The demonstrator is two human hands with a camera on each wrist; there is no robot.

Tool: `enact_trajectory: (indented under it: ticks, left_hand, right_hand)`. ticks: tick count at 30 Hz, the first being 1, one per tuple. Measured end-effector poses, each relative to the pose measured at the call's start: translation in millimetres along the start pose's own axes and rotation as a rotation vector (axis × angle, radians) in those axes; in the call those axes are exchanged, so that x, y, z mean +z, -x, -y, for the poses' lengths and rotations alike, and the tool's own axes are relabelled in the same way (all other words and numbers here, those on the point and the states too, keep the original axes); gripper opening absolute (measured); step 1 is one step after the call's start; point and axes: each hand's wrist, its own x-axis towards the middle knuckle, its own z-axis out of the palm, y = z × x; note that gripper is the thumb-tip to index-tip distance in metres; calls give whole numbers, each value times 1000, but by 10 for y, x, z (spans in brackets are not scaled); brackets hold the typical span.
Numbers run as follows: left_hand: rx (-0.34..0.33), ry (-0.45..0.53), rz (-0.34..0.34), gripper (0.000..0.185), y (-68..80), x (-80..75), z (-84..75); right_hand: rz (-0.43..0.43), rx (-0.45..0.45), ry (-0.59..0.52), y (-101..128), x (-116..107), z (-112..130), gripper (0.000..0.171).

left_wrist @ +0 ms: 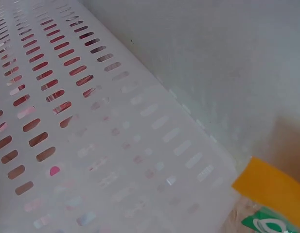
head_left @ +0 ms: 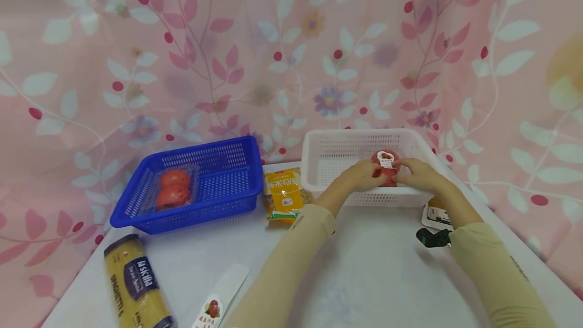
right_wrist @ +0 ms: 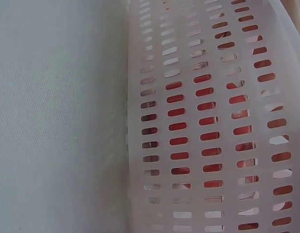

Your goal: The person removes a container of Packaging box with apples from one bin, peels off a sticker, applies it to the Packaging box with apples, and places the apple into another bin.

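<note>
A clear pack of red tomatoes (head_left: 388, 178) with a white picture label (head_left: 386, 159) is in the white basket (head_left: 319, 166), near its front right. My left hand (head_left: 362, 175) grips the pack from the left. From the right, my right hand (head_left: 419, 173) holds it, fingers at the label's edge. The basket's front wall hides the pack's lower part. In the right wrist view, red shows through the slots of the basket wall (right_wrist: 188, 160). Neither wrist view shows the fingers; the left one is filled mostly by the basket wall (left_wrist: 106, 145).
At left, a blue basket (head_left: 205, 211) contains another pack of tomatoes (head_left: 174, 189). Between the baskets lies a yellow grain bag (head_left: 286, 192). A spaghetti pack (head_left: 136, 282) and a white label strip (head_left: 223, 292) lie in front. A small package (head_left: 438, 215) sits beside the white basket.
</note>
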Motion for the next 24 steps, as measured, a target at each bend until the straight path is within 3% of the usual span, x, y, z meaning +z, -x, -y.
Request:
enact_trajectory:
  ticks: [12,20,24]
  left_hand:
    - [-32,0,-36,37,27,35,13]
    - [-52,-235,-192,26,103,27,-38]
    - [-54,-287,-236,26,164,16,-67]
  right_hand:
    - [0,12,51,-13,38,7,44]
    - [-78,-18,125,-18,37,18,39]
    - [-156,-29,161,-15,37,35,34]
